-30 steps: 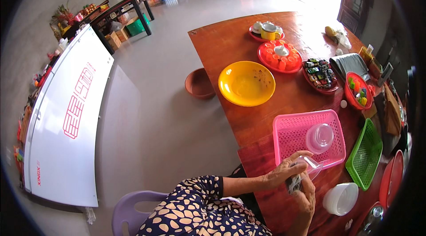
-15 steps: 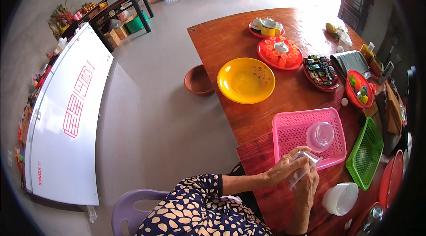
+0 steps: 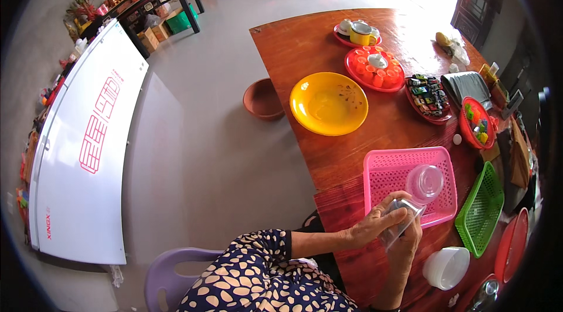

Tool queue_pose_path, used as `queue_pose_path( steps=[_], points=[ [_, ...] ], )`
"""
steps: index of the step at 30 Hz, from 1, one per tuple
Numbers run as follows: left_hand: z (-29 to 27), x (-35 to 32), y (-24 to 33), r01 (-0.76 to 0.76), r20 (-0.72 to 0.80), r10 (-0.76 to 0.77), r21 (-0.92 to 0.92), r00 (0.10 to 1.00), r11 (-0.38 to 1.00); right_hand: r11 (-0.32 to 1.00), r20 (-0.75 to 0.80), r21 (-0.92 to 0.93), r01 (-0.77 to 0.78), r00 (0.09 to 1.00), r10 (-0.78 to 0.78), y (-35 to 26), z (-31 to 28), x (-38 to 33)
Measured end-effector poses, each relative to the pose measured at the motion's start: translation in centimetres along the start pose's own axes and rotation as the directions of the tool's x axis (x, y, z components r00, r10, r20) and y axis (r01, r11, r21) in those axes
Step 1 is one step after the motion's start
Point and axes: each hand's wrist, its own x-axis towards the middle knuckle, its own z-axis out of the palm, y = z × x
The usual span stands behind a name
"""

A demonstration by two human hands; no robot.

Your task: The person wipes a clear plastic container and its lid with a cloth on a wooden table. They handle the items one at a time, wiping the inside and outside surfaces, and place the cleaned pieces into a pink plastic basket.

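Observation:
Both of my hands are closed around a thin clear plastic piece with a pointed corner; I cannot tell whether it is a bag or a container. My left hand grips it from the left, thumb on top. On its right side my right hand holds it, with some fingers hidden. Just beyond them, a round clear plastic tub rests in the pink perforated basket. To the right of my right hand stand whitish translucent bowls, apparently stacked.
A yellow basin sits farther up the wooden table. Beyond are a red tray of orange cups, a dish of toy cars and a small red basket. At right lies a green basket. A brown pot stands on the floor.
The whole view has shifted slightly. My hands keep nearly the same hold on the clear plastic piece, and nothing on the table has visibly been moved.

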Motion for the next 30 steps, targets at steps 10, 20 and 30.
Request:
queue_pose_path(
  steps=[10, 20, 30],
  points=[
    [-2.0, 0.9, 0.6, 0.144, 0.137, -0.141, -0.014, 0.98, 0.989, 0.996, 0.545, 0.022, -0.085, 0.837, 0.059, -0.8, -2.6, 0.9],
    [-2.3, 1.2, 0.4, 0.146, 0.117, -0.155, 0.086, 0.981, 0.986, 0.982, 0.558, -0.189, 0.032, 0.826, 0.08, 0.6, -2.0, 0.1],
    [-1.1, 2.0, 0.4, 0.01, 0.087, -0.008, -0.02, 0.996, 1.0, 0.971, -0.004, 0.111, 0.214, 0.977, -0.215, -0.1, -1.0, -1.1]
  ],
)
